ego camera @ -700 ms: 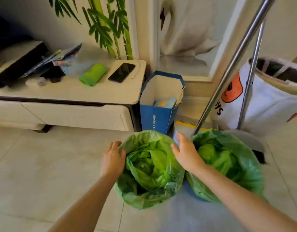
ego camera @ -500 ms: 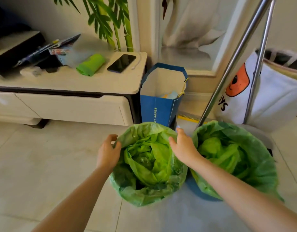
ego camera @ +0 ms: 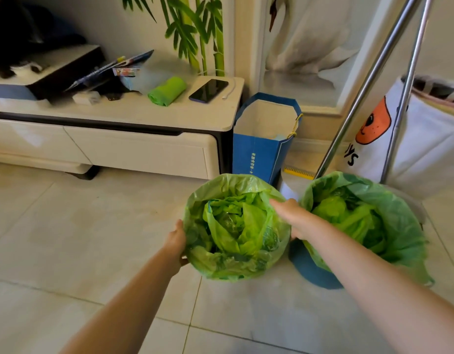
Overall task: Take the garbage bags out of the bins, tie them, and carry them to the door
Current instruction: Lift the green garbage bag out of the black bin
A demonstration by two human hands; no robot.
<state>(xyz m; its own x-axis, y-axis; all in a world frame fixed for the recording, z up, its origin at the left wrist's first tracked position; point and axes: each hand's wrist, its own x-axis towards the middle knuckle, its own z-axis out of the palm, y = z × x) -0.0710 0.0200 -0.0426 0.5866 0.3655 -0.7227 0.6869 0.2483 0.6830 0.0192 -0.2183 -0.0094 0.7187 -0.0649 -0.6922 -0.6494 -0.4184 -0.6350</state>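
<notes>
Tiled floor (ego camera: pixel 67 238) beside low worktop (ego camera: pixel 169 116) | two green garbage bags, left (ego camera: pixel 236 226) and right (ego camera: pixel 361 221), seated in bins, untied | left hand (ego camera: pixel 176 242) curled on left rim; right hand (ego camera: pixel 295 217) laid flat, fingers straight | removal judged barely begun; tying, carrying outstanding.

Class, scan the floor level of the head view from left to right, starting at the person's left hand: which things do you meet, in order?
left hand → left green garbage bag → right hand → right green garbage bag in the blue bin
</notes>
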